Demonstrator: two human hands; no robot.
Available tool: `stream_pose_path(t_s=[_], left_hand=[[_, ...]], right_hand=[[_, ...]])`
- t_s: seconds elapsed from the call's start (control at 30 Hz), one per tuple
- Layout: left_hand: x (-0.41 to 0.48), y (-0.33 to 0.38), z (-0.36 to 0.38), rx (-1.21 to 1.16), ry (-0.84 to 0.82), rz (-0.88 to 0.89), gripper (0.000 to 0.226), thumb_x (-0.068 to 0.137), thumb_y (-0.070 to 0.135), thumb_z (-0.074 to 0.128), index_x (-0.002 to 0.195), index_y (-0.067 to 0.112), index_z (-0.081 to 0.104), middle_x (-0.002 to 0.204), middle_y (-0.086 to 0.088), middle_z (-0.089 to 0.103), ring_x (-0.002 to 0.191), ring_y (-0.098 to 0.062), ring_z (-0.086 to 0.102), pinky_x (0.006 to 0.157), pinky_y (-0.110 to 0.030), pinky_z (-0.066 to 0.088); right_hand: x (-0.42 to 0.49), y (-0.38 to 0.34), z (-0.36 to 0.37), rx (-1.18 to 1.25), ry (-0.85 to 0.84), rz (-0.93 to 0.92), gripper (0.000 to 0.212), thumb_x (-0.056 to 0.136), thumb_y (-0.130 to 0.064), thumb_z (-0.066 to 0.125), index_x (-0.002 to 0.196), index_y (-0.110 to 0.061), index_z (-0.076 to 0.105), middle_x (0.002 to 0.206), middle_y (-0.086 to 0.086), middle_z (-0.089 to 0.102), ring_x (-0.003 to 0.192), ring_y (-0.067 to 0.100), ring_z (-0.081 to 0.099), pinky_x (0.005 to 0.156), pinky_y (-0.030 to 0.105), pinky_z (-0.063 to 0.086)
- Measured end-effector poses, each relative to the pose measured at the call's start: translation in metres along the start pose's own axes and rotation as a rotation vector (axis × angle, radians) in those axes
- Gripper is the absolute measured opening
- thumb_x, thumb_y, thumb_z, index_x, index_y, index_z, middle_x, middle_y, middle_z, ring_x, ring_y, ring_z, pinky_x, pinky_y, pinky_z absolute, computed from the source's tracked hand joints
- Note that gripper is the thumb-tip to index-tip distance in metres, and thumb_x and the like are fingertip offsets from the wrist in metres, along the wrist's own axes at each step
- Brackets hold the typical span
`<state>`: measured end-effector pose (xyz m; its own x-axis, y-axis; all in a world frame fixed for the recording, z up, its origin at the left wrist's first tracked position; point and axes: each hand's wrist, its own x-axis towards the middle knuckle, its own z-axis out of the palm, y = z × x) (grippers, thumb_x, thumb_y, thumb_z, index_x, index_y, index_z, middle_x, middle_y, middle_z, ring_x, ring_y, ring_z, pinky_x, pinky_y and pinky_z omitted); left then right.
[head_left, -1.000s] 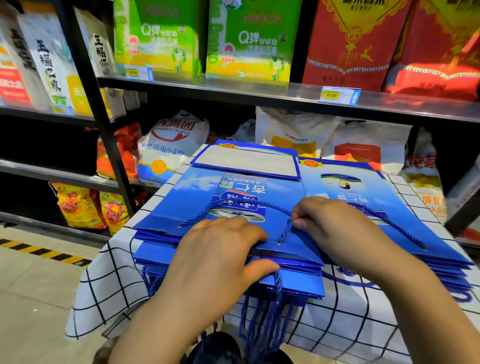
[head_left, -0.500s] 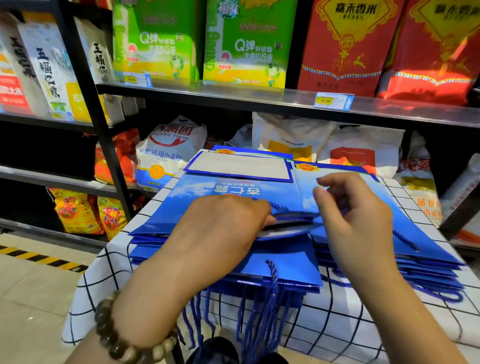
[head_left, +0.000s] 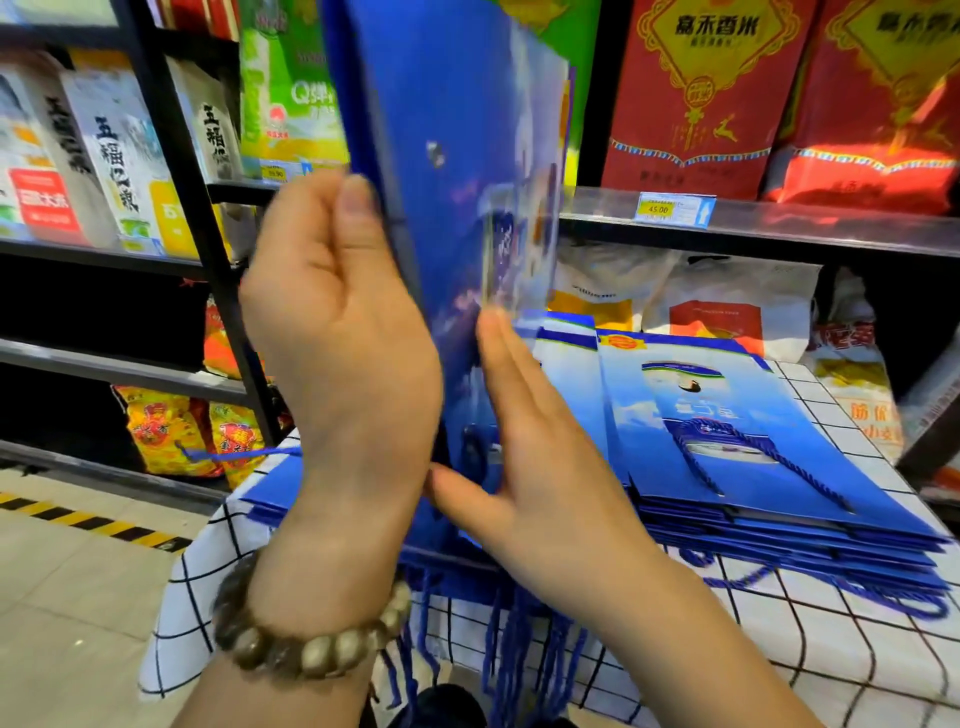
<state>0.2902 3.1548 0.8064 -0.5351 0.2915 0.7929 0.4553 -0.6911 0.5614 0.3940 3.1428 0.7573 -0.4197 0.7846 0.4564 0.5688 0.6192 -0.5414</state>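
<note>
The raised blue bag (head_left: 457, 156) looks like glossy coated paper, though blurred; its stacked fellows (head_left: 753, 467) have twisted cord handles. A checked cloth (head_left: 779, 649) covers the tabletop. The shelf (head_left: 779, 228) is shiny metal.

Light: bright, even, from above | Glare: orange hot spots on shiny red foil sacks (head_left: 872, 171) up-right of raised glossy blue paper bag (head_left: 457, 156); grey metal shelf lip (head_left: 805, 228) right of bag mirrors light | Blur: bag print motion-smeared | Edges: black metal shelf post (head_left: 190, 182) left of bag bows
</note>
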Motion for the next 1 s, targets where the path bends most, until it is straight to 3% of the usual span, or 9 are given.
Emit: stream_pose_path(t_s=[0.07, 0.2, 0.3, 0.37, 0.47, 0.57, 0.77, 0.9, 1.0], left_hand=[[0.000, -0.008, -0.006, -0.171, 0.031, -0.219, 0.015, 0.093, 0.018, 0.043, 0.085, 0.021, 0.055, 0.077, 0.004, 0.059, 0.071, -0.011, 0.052, 0.063, -0.034, 0.046], [-0.024, -0.021, -0.019, -0.291, -0.026, -0.560, 0.025, 0.094, 0.006, 0.045, 0.119, 0.002, 0.043, 0.087, -0.004, 0.062, 0.065, -0.013, 0.060, 0.045, -0.025, 0.049], [-0.047, -0.032, -0.034, -0.192, -0.067, -0.686, 0.023, 0.093, 0.004, 0.048, 0.113, 0.009, 0.039, 0.074, 0.000, 0.056, 0.061, -0.009, 0.062, 0.040, -0.020, 0.048], [-0.055, -0.037, -0.044, -0.143, -0.090, -0.724, 0.016, 0.090, 0.003, 0.052, 0.101, 0.009, 0.041, 0.067, -0.004, 0.053, 0.047, -0.008, 0.057, 0.036, -0.017, 0.043], [-0.058, -0.032, -0.054, -0.097, -0.085, -0.611, 0.031, 0.086, -0.003, 0.055, 0.075, 0.020, 0.038, 0.046, 0.004, 0.043, 0.031, -0.007, 0.039, 0.033, -0.015, 0.030], [-0.055, -0.015, -0.056, -0.019, -0.211, -0.348, 0.025, 0.078, 0.010, 0.061, 0.068, 0.026, 0.045, 0.053, -0.005, 0.045, 0.039, -0.015, 0.040, 0.039, -0.021, 0.034], [-0.053, -0.008, -0.038, 0.363, -0.833, -0.110, 0.014, 0.078, 0.044, 0.045, 0.086, 0.034, 0.050, 0.087, 0.020, 0.058, 0.078, -0.001, 0.054, 0.065, -0.027, 0.045], [-0.063, -0.007, -0.023, 0.486, -1.029, -0.033, 0.010, 0.088, 0.040, 0.049, 0.092, 0.034, 0.057, 0.096, 0.014, 0.060, 0.092, -0.004, 0.051, 0.075, -0.028, 0.043], [-0.067, -0.009, -0.018, 0.512, -1.072, -0.020, 0.018, 0.089, 0.043, 0.046, 0.100, 0.034, 0.057, 0.102, 0.013, 0.058, 0.097, -0.004, 0.049, 0.075, -0.024, 0.036]], right_hand=[[-0.003, 0.007, -0.009, -0.132, -0.016, -0.023, 0.088, 0.077, -0.048, 0.048, 0.146, -0.030, -0.003, 0.156, -0.011, -0.006, 0.140, -0.001, -0.004, 0.108, 0.010, -0.002], [-0.013, 0.026, -0.034, -0.276, -0.219, -0.022, 0.071, 0.085, -0.052, 0.042, 0.145, -0.038, 0.007, 0.149, -0.022, -0.005, 0.139, -0.005, 0.002, 0.106, 0.004, 0.000], [-0.021, 0.035, -0.043, -0.289, -0.336, -0.006, 0.059, 0.092, -0.041, 0.047, 0.143, -0.038, 0.019, 0.151, -0.023, 0.011, 0.137, -0.008, 0.013, 0.112, 0.015, 0.018], [-0.023, 0.038, -0.044, -0.231, -0.353, 0.011, 0.053, 0.090, -0.036, 0.051, 0.140, -0.035, 0.032, 0.146, -0.025, 0.025, 0.131, -0.014, 0.017, 0.108, 0.009, 0.019], [-0.022, 0.043, -0.042, -0.134, -0.302, 0.054, 0.047, 0.080, -0.032, 0.067, 0.126, -0.030, 0.054, 0.126, -0.027, 0.045, 0.121, -0.017, 0.029, 0.099, 0.001, 0.023], [-0.025, 0.047, -0.044, -0.166, -0.221, 0.090, 0.043, 0.071, -0.041, 0.072, 0.111, -0.030, 0.061, 0.107, -0.024, 0.052, 0.105, -0.006, 0.047, 0.090, 0.004, 0.033], [-0.034, 0.055, -0.056, -0.210, -0.147, 0.230, 0.047, 0.064, -0.050, 0.069, 0.107, -0.031, 0.063, 0.095, -0.027, 0.051, 0.093, -0.005, 0.047, 0.077, 0.005, 0.034], [-0.037, 0.052, -0.054, -0.217, -0.140, 0.264, 0.025, 0.066, -0.041, 0.073, 0.087, -0.030, 0.065, 0.086, -0.016, 0.057, 0.084, 0.004, 0.054, 0.079, 0.022, 0.044], [-0.036, 0.045, -0.057, -0.190, -0.175, 0.266, 0.025, 0.068, -0.033, 0.076, 0.072, -0.036, 0.052, 0.071, -0.009, 0.056, 0.068, 0.004, 0.052, 0.066, 0.022, 0.043]])
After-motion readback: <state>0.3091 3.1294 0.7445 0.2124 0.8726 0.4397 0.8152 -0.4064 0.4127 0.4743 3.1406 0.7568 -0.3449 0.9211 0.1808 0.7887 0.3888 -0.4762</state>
